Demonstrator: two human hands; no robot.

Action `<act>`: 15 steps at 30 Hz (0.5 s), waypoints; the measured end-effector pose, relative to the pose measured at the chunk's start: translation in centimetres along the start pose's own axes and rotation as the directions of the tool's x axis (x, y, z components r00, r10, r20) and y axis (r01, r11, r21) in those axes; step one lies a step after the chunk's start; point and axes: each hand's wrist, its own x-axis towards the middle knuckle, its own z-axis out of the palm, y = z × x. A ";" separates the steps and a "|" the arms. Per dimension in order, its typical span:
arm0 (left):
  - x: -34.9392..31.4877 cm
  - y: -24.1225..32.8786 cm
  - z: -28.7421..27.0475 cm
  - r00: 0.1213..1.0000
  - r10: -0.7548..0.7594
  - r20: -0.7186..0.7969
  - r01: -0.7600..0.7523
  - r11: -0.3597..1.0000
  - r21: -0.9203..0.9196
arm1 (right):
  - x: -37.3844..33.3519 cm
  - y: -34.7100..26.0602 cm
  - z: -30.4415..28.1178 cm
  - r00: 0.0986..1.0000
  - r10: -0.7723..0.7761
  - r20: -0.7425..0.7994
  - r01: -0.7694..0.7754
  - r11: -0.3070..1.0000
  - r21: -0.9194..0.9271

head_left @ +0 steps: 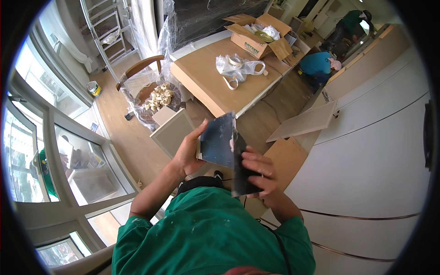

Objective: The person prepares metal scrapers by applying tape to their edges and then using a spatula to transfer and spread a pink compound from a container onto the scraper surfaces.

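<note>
My left hand [186, 153] grips a dark blue-grey flat rectangular plate [216, 141] by its left edge, thumb in front and most fingers hidden behind. White smears mark the plate's face and right edge. My right hand [260, 172] is closed on a black flat plate [243, 170], its fingers laid across the outer face. The two plates meet or nearly meet along the blue-grey one's right edge, where a little whitish paste [232, 144] shows. Both are held in front of my green shirt.
Ahead stands a brown-covered table [201, 68] with an open cardboard box [251, 45] and a plastic bag [231, 68]. A plastic-wrapped chair [137, 71], a ladder [107, 36] and leaning panels [305, 121] surround me. Two other people [315, 64] work at far right.
</note>
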 end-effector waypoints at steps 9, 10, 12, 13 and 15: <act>3.4 -2.2 1.2 0.990 0.141 -0.020 -0.139 0.987 0.076 | -2.0 2.7 -2.9 0.938 0.124 0.325 0.045 0.882 -0.468; 4.4 -2.6 1.0 0.989 0.149 -0.017 -0.146 0.984 0.106 | -2.3 3.2 -3.6 0.940 0.143 0.310 0.029 0.871 -0.490; 6.8 -2.9 1.2 0.984 0.175 -0.036 -0.167 0.975 0.148 | -2.9 5.1 -5.5 0.941 0.169 0.292 0.007 0.855 -0.519; 8.0 -3.2 1.6 0.982 0.182 -0.050 -0.171 0.970 0.170 | -3.7 6.4 -6.5 0.948 0.176 0.263 -0.013 0.853 -0.523; 10.5 -3.8 3.3 0.980 0.173 -0.099 -0.153 0.971 0.184 | -5.4 9.4 -8.8 0.959 0.191 0.210 -0.054 0.849 -0.525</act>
